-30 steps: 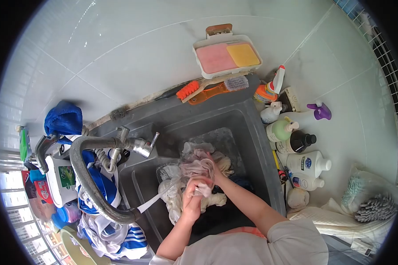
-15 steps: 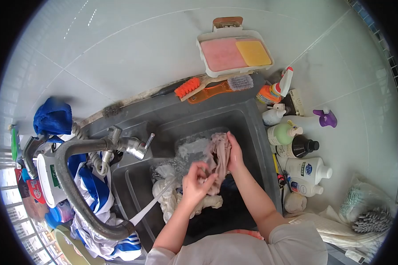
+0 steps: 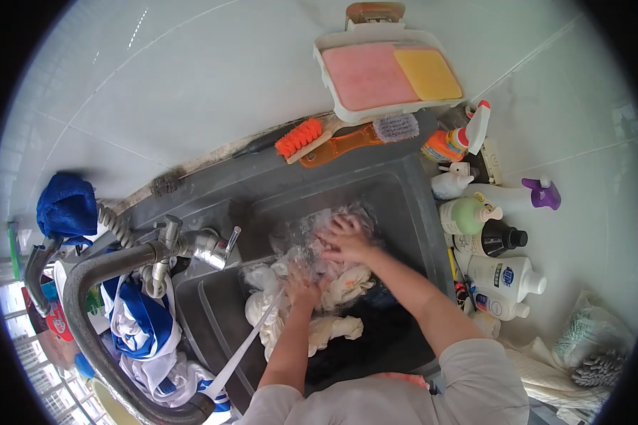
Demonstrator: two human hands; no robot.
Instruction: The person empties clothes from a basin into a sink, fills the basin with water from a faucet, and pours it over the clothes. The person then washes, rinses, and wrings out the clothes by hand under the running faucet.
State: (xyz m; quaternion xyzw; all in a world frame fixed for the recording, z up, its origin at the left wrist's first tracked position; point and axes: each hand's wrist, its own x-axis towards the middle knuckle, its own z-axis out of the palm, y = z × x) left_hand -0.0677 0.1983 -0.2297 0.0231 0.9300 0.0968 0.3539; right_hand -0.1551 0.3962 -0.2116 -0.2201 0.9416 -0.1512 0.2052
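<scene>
In the sink [image 3: 223,319], the pinkish cloth [image 3: 327,268] was partly covered by splashing water and both hands. The right hand [image 3: 346,238] was laid over it, its grip spread. The left hand [image 3: 303,285] was held just beside it, near the cream cloth [image 3: 337,331]; whether anything was pinched in that grip could not be told.

Up the wall from the grey sink [image 3: 404,205], a white tray [image 3: 376,110] carries a pink slab [image 3: 368,74] and a yellow one. Between tray and sink lie an orange-bristled brush [image 3: 299,139] and an amber-handled one with greyish bristles; left of the sink, white clothing [image 3: 140,315] shows bold blue panels, beneath a solid blue cloth [image 3: 66,205].
</scene>
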